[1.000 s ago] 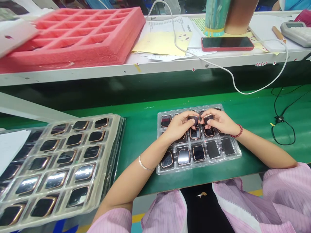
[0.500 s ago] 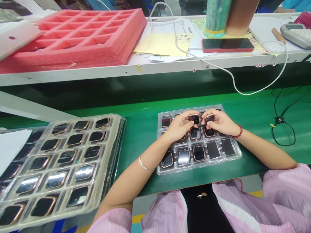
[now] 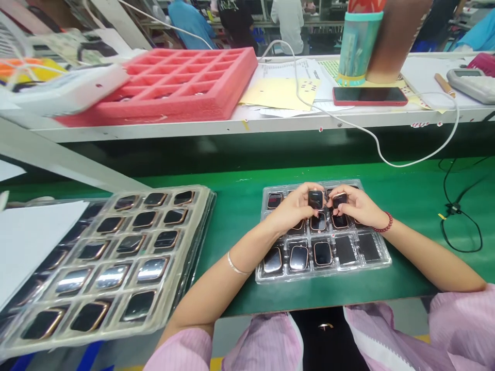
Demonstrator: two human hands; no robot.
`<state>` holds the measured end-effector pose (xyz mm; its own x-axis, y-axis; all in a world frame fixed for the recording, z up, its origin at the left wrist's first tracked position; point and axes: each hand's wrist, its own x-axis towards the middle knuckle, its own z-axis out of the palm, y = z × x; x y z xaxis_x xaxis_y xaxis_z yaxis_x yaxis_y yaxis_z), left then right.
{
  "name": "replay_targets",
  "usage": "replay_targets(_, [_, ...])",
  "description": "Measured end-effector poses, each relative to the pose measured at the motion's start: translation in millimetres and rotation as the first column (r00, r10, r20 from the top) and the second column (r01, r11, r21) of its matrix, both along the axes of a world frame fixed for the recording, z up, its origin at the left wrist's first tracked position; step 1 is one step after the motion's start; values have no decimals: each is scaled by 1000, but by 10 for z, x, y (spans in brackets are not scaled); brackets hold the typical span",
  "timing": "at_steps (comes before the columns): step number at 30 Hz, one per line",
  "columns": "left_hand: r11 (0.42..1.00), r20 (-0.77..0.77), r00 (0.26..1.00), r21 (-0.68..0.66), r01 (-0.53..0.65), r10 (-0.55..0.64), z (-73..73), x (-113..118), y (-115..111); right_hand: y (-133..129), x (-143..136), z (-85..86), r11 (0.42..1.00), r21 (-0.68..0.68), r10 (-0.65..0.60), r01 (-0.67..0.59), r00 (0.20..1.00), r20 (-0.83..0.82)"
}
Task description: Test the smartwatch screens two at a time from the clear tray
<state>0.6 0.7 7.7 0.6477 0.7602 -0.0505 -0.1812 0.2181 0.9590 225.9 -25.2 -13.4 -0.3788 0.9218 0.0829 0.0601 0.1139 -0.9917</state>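
Note:
My left hand (image 3: 294, 207) grips a smartwatch body (image 3: 315, 199) by its edges, its dark screen facing me. In my right hand (image 3: 355, 205) is a second smartwatch body (image 3: 339, 200), tilted and partly covered by the fingers. Both are held close together above a clear plastic tray (image 3: 328, 273) on the green bench. More watch bodies sit in the tray's pockets, such as a gold-rimmed one (image 3: 322, 253) in the front row. The two front-right pockets show only a flat dark surface. My hands hide part of the back and middle rows.
Stacked trays of watch bodies (image 3: 131, 244) stand to the left, with white paper (image 3: 42, 242) beside them. Above the bench runs a shelf holding a pink foam tray (image 3: 228, 98), a phone (image 3: 370, 96) and a calculator (image 3: 472, 84). A white cable (image 3: 381, 149) droops off its edge.
The view has tilted up and shifted left, so more of the room behind shows. The watch body in my left hand has turned to face me more squarely. Both hands keep their hold.

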Motion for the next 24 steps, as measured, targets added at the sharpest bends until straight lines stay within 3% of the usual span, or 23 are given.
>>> replay_targets(2, [980, 84, 979, -60, 190, -185, 248, -72, -205, 2, 13, 0, 1000, -4, -6, 6, 1000, 9])
replay_targets(4, [911, 171, 909, -98, 400, -380, 510, -168, -479, 6, 33, -4, 1000, -14, -6, 6, 1000, 9])
replay_targets(7, [842, 252, 848, -167, 514, -467, 813, -304, -837, 14, 73, -15, 998, -56, -2, 1, 1000, -13])
replay_targets(9, [825, 224, 823, -115, 554, -521, 912, -365, -955, 19, 98, -24, 997, -81, -1, -3, 999, -42])
replay_targets(14, [844, 179, 827, 41, 535, -533, 955, -425, -974, 40, 136, -32, 984, -180, -17, -12, 987, -158])
replay_targets(16, [848, 165, 835, 19, 529, -525, 984, -446, -965, 51, 140, -9, 970, -242, -26, -30, 973, -229])
replay_targets(20, [798, 212, 791, -71, 598, -574, 1011, -489, -860, -37, 67, 153, 928, -344, 3, -143, 927, -375])
replay_targets(22, [857, 234, 844, -71, 510, -483, 944, -481, -711, -192, -46, 306, 912, -343, 57, -224, 898, -436])
replay_targets(24, [962, 201, 944, -36, 272, -260, 800, -433, -496, -419, -211, 492, 889, -319, 143, -327, 862, -487])
